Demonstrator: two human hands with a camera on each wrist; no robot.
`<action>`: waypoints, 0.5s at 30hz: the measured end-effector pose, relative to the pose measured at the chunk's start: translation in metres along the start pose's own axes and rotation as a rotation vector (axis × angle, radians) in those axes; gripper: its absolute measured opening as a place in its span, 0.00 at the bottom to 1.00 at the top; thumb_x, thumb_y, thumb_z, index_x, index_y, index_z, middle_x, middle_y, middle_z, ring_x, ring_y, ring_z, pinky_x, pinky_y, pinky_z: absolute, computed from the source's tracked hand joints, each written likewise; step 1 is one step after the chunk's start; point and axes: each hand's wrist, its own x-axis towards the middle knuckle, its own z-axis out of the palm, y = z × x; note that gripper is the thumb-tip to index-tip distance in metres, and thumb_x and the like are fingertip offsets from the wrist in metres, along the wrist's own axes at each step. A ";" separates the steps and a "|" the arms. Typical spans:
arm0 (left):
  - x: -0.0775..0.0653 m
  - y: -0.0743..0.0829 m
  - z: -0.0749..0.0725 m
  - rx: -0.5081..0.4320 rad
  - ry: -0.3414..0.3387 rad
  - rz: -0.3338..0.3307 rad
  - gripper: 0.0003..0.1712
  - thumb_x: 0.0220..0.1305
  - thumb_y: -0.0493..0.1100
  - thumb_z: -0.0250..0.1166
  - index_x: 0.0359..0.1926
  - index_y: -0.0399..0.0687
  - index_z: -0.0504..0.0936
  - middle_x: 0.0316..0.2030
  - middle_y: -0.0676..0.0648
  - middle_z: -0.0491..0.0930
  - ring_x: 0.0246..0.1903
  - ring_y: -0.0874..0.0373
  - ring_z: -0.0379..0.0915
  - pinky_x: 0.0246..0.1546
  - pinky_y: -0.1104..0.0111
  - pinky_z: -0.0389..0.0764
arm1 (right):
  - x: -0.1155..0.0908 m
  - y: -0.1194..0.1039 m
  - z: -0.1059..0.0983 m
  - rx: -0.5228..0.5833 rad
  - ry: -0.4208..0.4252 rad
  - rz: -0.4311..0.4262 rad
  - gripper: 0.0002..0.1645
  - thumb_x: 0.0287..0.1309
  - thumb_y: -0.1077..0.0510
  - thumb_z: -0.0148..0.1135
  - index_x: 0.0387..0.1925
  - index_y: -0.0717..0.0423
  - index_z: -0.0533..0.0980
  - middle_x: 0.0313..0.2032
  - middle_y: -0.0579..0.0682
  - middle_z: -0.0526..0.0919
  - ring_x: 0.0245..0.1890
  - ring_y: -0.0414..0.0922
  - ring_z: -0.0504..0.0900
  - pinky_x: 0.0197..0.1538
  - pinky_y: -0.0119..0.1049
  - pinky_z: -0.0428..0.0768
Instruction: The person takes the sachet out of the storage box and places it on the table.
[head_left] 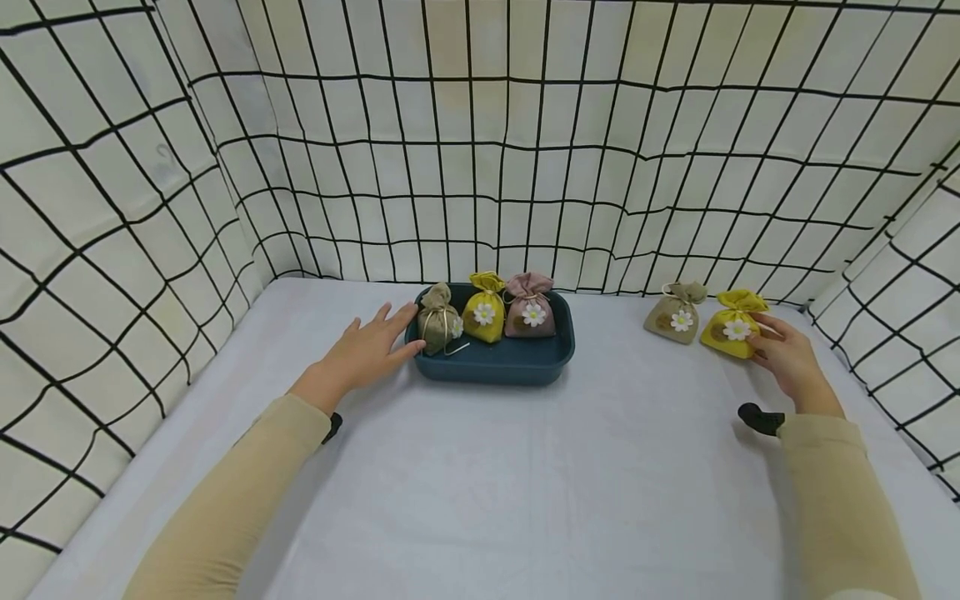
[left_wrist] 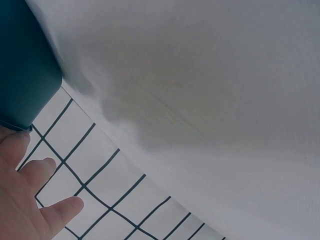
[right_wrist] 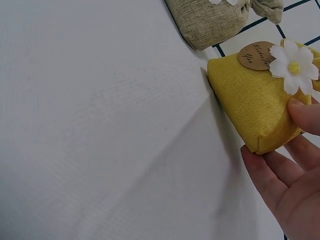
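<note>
My right hand (head_left: 793, 360) holds a yellow drawstring pouch (head_left: 726, 333) by its right side. In the right wrist view the thumb lies on the pouch's front beside a white flower, with the fingers at its bottom and far side. Just left of it stands a beige pouch (head_left: 672, 315). My left hand (head_left: 367, 354) is spread, its fingertips and thumb at the left rim of a dark teal tray (head_left: 491, 371). Inside the tray, along its back, are an olive-beige pouch (head_left: 435, 321), a yellow pouch (head_left: 483, 310) and a pink pouch (head_left: 529, 308).
A white cloth (head_left: 510, 483) covers the table. Black wire grid panels (head_left: 495, 142) close off the back and both sides, with pale sheeting behind them. A thin white stick or cord (head_left: 457, 348) shows in the tray beside the olive-beige pouch.
</note>
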 end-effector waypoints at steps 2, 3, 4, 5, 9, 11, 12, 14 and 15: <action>0.000 0.000 0.000 0.000 0.001 0.002 0.44 0.80 0.64 0.49 0.83 0.46 0.47 0.80 0.41 0.49 0.78 0.38 0.38 0.71 0.32 0.42 | 0.002 0.000 -0.001 -0.029 -0.014 -0.007 0.40 0.80 0.57 0.47 0.82 0.58 0.42 0.78 0.69 0.41 0.53 0.32 0.74 0.44 0.20 0.79; 0.000 0.000 0.000 -0.001 0.000 0.001 0.44 0.80 0.64 0.49 0.83 0.47 0.47 0.80 0.41 0.49 0.78 0.38 0.38 0.71 0.32 0.42 | 0.003 0.000 -0.002 -0.040 -0.019 -0.009 0.40 0.80 0.57 0.46 0.82 0.59 0.42 0.78 0.70 0.41 0.49 0.30 0.74 0.44 0.20 0.79; 0.000 0.001 -0.001 -0.002 0.001 0.002 0.44 0.79 0.64 0.49 0.83 0.47 0.47 0.80 0.41 0.49 0.78 0.38 0.38 0.71 0.32 0.42 | 0.003 0.001 -0.002 -0.046 -0.023 -0.011 0.40 0.80 0.57 0.46 0.82 0.59 0.41 0.78 0.71 0.41 0.46 0.27 0.73 0.44 0.21 0.79; -0.001 0.001 -0.001 -0.003 0.001 0.003 0.44 0.79 0.64 0.48 0.83 0.46 0.47 0.80 0.41 0.49 0.78 0.37 0.38 0.71 0.32 0.42 | 0.004 0.001 -0.003 -0.053 -0.025 -0.010 0.40 0.80 0.57 0.45 0.82 0.60 0.41 0.78 0.71 0.41 0.42 0.25 0.72 0.44 0.21 0.79; 0.000 0.001 0.000 0.000 0.003 0.006 0.44 0.79 0.65 0.48 0.83 0.47 0.47 0.80 0.41 0.49 0.78 0.38 0.38 0.71 0.32 0.43 | 0.005 0.001 -0.003 -0.088 -0.008 -0.007 0.39 0.80 0.57 0.44 0.82 0.61 0.42 0.78 0.71 0.43 0.47 0.30 0.74 0.44 0.21 0.80; 0.001 0.001 0.000 0.001 0.005 0.007 0.45 0.79 0.65 0.48 0.83 0.46 0.47 0.80 0.41 0.49 0.78 0.37 0.38 0.71 0.32 0.43 | 0.006 0.001 -0.003 -0.111 0.007 -0.003 0.38 0.80 0.58 0.44 0.81 0.61 0.42 0.78 0.71 0.44 0.56 0.38 0.74 0.45 0.21 0.80; 0.001 0.000 0.000 0.000 0.005 0.005 0.44 0.79 0.65 0.48 0.83 0.47 0.47 0.80 0.41 0.49 0.78 0.38 0.38 0.71 0.32 0.43 | 0.006 0.001 -0.003 -0.122 0.015 -0.003 0.38 0.80 0.58 0.44 0.81 0.61 0.43 0.78 0.71 0.45 0.60 0.43 0.73 0.45 0.21 0.80; 0.001 0.000 0.000 -0.001 0.004 0.004 0.44 0.79 0.64 0.49 0.83 0.47 0.48 0.80 0.41 0.49 0.78 0.38 0.38 0.71 0.32 0.43 | 0.006 0.002 -0.003 -0.141 0.036 0.001 0.37 0.80 0.59 0.43 0.81 0.61 0.44 0.77 0.71 0.46 0.65 0.49 0.70 0.44 0.21 0.80; 0.001 0.000 0.000 -0.001 0.005 0.005 0.44 0.79 0.64 0.49 0.83 0.47 0.48 0.80 0.41 0.49 0.78 0.38 0.38 0.71 0.32 0.43 | 0.006 0.003 -0.002 -0.148 0.046 0.004 0.37 0.80 0.59 0.43 0.81 0.61 0.45 0.77 0.71 0.47 0.66 0.50 0.70 0.43 0.21 0.80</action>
